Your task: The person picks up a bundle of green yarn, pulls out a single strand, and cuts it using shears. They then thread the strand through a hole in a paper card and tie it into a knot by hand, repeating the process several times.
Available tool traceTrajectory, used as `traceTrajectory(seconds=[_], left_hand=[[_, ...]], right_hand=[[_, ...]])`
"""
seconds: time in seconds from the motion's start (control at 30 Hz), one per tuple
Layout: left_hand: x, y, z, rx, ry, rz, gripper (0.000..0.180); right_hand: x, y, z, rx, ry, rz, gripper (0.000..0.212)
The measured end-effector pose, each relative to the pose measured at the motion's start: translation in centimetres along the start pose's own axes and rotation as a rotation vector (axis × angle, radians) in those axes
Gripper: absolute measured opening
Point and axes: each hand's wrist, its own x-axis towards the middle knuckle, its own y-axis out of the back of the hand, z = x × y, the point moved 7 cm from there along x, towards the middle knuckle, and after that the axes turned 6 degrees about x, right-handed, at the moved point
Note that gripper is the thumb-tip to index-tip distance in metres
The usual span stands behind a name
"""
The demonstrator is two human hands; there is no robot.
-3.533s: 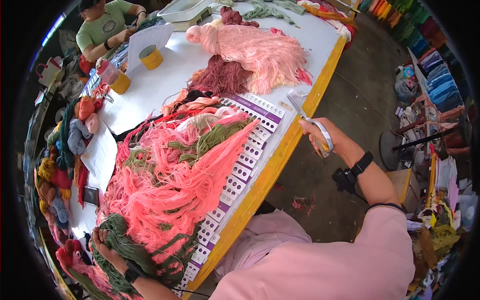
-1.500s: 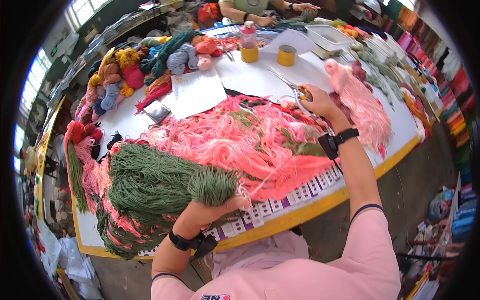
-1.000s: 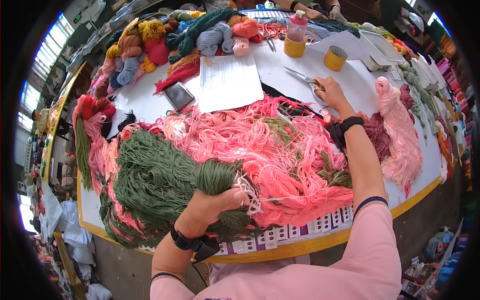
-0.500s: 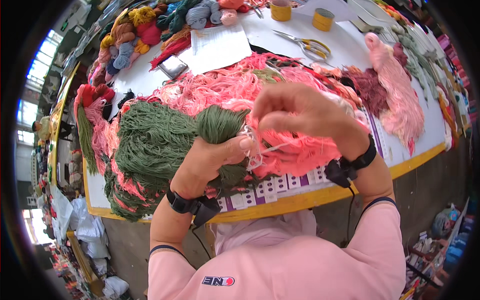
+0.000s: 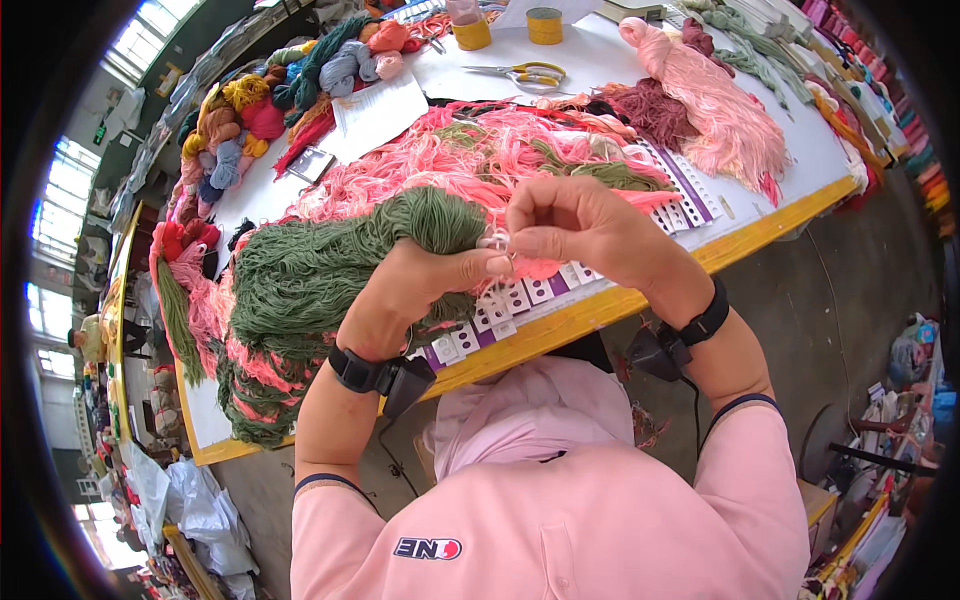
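Note:
A thick hank of dark green yarn (image 5: 315,265) lies across the left of the table, its gathered end raised in my left hand (image 5: 420,285). The fingers wrap under that end, with the thumb lying across it. White tie strings (image 5: 495,243) stick out from the gathered end, beside my left thumb. My right hand (image 5: 590,232) pinches at these strings, fingertips pressed together right next to the left thumb. Beneath and behind both hands spreads a heap of pink yarn (image 5: 400,165) with some olive strands in it.
Yellow-handled scissors (image 5: 530,75) and two yellow tape rolls, one of them (image 5: 545,27), sit at the back. Colourful yarn skeins (image 5: 240,120) pile up at the far left, near a paper sheet (image 5: 380,115). A pale pink hank (image 5: 710,110) lies right. Punched cards (image 5: 520,300) line the yellow table edge (image 5: 560,325).
My right hand has come down from above the yarn end to pinch the white strings. My left hand keeps its hold on the green hank. The whole view has turned and shifted somewhat.

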Motion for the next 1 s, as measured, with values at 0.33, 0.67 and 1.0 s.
traceTrajectory(seconds=[0.33,0.67,1.0], left_hand=[[0.7,0.4,-0.3,-0.040,-0.125,-0.099,0.018],[1.0,-2.2,-0.7,-0.145,-0.016,-0.148,0.018],[0.1,-0.2,-0.8,-0.223,-0.114,-0.195,0.032]], right_hand=[[-21.5,10.8,-3.5,0.370,0.545,0.558,0.010],[-5.6,-2.4,5.2,0.180,0.037,0.451,0.015],[-13.9,1.4,3.0,0.435,0.089,0.500,0.011]])
